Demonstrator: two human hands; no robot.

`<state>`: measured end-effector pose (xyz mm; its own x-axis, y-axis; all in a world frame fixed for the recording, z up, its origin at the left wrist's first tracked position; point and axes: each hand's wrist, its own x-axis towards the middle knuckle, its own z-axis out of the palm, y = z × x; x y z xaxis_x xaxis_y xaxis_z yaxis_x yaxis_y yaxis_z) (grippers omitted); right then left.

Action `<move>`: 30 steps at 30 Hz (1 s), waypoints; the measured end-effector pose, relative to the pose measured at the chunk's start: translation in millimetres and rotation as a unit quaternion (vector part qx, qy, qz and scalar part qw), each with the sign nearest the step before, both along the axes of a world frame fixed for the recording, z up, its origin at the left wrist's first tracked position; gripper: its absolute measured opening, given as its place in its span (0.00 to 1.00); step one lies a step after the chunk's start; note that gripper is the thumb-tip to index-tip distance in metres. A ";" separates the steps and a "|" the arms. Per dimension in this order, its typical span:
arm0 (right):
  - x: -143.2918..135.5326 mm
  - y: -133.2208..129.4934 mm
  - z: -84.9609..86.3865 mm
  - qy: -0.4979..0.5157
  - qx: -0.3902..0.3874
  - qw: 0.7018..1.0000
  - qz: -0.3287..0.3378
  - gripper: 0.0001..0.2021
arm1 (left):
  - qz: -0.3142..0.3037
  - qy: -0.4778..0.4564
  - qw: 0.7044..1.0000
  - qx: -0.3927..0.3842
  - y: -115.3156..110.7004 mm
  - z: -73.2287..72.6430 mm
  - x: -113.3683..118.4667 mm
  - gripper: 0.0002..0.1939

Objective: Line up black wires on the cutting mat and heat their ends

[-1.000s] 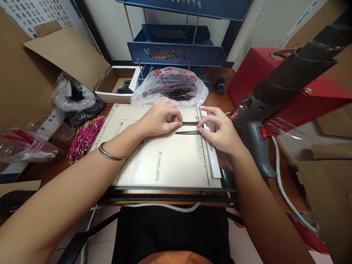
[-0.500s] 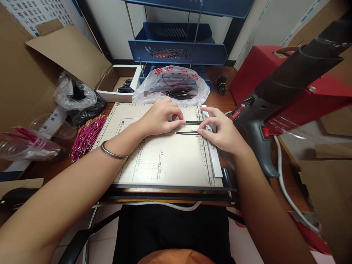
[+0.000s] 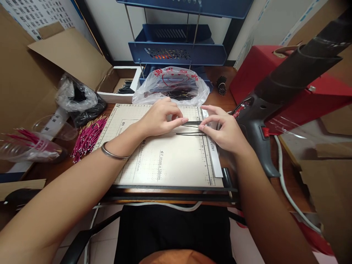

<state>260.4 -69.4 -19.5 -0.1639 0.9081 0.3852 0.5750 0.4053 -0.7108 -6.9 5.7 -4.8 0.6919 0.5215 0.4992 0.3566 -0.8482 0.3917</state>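
Note:
A small bundle of thin black wires [image 3: 191, 123] lies across the cream paper-cutter board [image 3: 176, 161], near its right edge. My left hand [image 3: 164, 118] has thumb and forefinger closed on the bundle's left end. Around its right end, the thumb and forefinger of my right hand [image 3: 224, 128] come together in a pinch, other fingers bent or stretched. Just below, a few loose black wires [image 3: 188, 134] lie on the board, their right ends close to my right thumb. Along that edge runs the cutter's white strip [image 3: 216, 157], partly covered by my right hand.
Pink wires [image 3: 87, 141] are heaped left of the board beside a clear cup [image 3: 41, 146]. Behind stand a plastic bag [image 3: 173, 82] of dark wires, an open carton [image 3: 118, 97] and a blue rack [image 3: 176, 51]. A heat gun [image 3: 264, 110] and red case [image 3: 247, 66] flank the right.
My right thumb and forefinger have shifted slightly up toward the upper wires. The left thumb tip has moved a little to the right along the bundle.

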 end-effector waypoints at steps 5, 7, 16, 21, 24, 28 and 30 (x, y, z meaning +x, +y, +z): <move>-0.6 2.8 -3.5 -0.001 0.017 0.999 -0.027 0.04 | -0.015 0.007 1.000 -0.003 0.0 0.0 -0.8 0.15; -1.5 3.1 -3.9 -0.002 0.014 0.999 -0.030 0.04 | -0.017 0.011 1.000 -0.004 -0.5 0.7 -0.6 0.12; -5.7 2.9 -4.8 -0.015 0.005 0.999 -0.029 0.04 | -0.019 0.015 1.000 -0.011 -2.7 4.3 0.4 0.14; -6.0 2.4 -4.2 -0.022 -0.008 0.999 -0.030 0.03 | -0.008 0.018 1.000 -0.009 -2.9 4.6 0.6 0.17; -6.1 2.2 -4.6 -0.017 -0.006 0.999 -0.033 0.02 | 0.002 0.020 1.000 -0.005 -2.3 3.1 0.8 0.16; -6.4 1.9 -5.1 -0.008 -0.009 0.999 -0.042 0.01 | 0.022 0.007 1.000 -0.020 -2.8 1.5 0.0 0.12; -7.0 2.1 -5.6 -0.004 -0.006 0.999 -0.049 0.00 | 0.028 0.009 0.999 -0.028 -3.6 1.7 -0.7 0.10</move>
<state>253.4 -67.3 -25.0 -0.0766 0.9246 0.3733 0.6175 0.3379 -0.7103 -7.5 2.1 -3.1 0.6698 0.5859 0.4561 0.4099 -0.8040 0.4308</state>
